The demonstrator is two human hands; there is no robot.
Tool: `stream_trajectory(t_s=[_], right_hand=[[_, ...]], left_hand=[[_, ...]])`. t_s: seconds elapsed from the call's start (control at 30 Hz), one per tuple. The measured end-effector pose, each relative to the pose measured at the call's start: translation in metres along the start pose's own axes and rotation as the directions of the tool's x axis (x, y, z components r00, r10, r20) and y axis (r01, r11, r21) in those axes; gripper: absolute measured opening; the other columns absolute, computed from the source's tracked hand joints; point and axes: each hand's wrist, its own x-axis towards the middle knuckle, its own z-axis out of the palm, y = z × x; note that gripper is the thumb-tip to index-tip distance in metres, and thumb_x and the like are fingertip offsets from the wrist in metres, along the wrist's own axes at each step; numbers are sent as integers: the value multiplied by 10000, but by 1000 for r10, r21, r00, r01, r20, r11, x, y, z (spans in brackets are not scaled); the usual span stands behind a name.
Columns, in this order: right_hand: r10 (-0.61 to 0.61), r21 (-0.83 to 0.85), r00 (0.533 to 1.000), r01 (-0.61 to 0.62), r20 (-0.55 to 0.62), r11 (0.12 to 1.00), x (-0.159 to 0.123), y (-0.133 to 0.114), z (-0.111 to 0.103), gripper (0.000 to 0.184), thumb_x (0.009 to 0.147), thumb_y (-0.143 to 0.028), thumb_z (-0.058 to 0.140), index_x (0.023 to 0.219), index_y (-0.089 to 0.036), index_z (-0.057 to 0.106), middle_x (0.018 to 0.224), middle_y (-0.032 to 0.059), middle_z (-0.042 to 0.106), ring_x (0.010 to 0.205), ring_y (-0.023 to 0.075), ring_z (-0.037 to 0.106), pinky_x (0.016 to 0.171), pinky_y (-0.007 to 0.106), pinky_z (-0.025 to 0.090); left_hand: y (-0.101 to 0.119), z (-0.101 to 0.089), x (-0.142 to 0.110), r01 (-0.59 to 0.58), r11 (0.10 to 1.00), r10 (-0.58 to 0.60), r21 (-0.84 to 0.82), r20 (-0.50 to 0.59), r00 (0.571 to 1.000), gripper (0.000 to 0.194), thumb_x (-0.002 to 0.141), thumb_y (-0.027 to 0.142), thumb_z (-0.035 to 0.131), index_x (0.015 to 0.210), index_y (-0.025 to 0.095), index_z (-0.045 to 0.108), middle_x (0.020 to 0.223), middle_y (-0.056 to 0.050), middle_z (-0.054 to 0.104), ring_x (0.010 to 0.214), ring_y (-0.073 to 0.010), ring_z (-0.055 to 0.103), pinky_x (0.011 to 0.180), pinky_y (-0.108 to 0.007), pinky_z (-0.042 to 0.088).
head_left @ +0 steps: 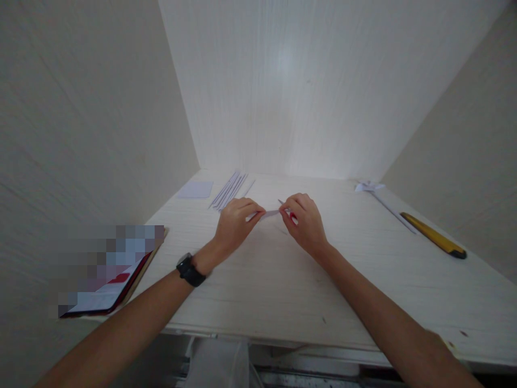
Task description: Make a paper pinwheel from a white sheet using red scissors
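Note:
Both my hands meet over the middle of the white desk [262,280]. My left hand [236,223], a black watch on its wrist, pinches one end of a narrow white paper strip [270,214]. My right hand [306,221] is closed on the strip's other end and also grips a small red-handled tool [291,216] whose thin metal tip pokes out toward the back. I cannot tell whether the tool is scissors or a pen. The strip hangs just above the desk between the two hands.
Several thin paper strips [230,189] and a small white card [196,189] lie at the back left. A yellow utility knife [434,235], a long paper strip [393,207] and a folded paper shape [367,186] lie at right. A tablet in a red case [109,291] rests at the left edge.

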Motion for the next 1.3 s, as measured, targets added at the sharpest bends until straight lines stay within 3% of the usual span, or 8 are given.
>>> stream_trajectory(t_s=[0.3,0.57,0.83,1.0,1.13,1.3], right_hand=[[47,41,998,-45,-47,998,-1,14,1,106,864,-128,566,792,-206,575,855,70,610,846,229,524,740,356,404],[39,109,997,-31,-73,994,0,12,-4,101,909,-200,530,816,-221,564,837,58,608,838,226,534,751,372,412],[40,188,994,-21,-97,982,1,6,-5,50,927,-253,530,938,-212,557,927,85,620,906,238,544,807,396,438],[98,261,993,-79,-60,962,-2,7,2,156,912,-287,555,1044,-205,539,986,99,606,921,236,551,821,407,467],[178,334,984,-164,-12,928,-7,7,14,344,898,-330,580,1192,-187,474,1048,121,598,936,234,569,849,427,485],[243,410,967,-252,76,877,-13,5,28,413,877,-410,613,1199,-194,470,1115,140,616,944,229,607,850,426,503]], left_hand=[[0,-3,3,62,998,-61,-14,32,998,125,868,243,660,780,184,728,779,-45,751,760,-193,678,716,-320,493],[-1,-4,4,129,991,-126,-42,69,990,88,849,218,677,783,210,734,801,-39,755,805,-206,673,751,-343,450],[1,-8,8,281,934,-276,-220,50,960,61,794,186,718,746,200,753,764,-48,727,766,-196,630,744,-339,447],[1,-9,11,461,782,-484,-420,56,873,57,763,252,738,765,197,753,767,-28,731,667,-149,598,608,-275,453],[-2,-4,13,583,563,-644,-586,131,754,163,713,332,760,756,179,725,759,-34,730,666,-156,631,546,-253,478],[-4,-2,14,632,303,-720,-713,263,642,238,655,358,783,750,166,681,697,-26,709,669,-160,669,631,-284,547]])
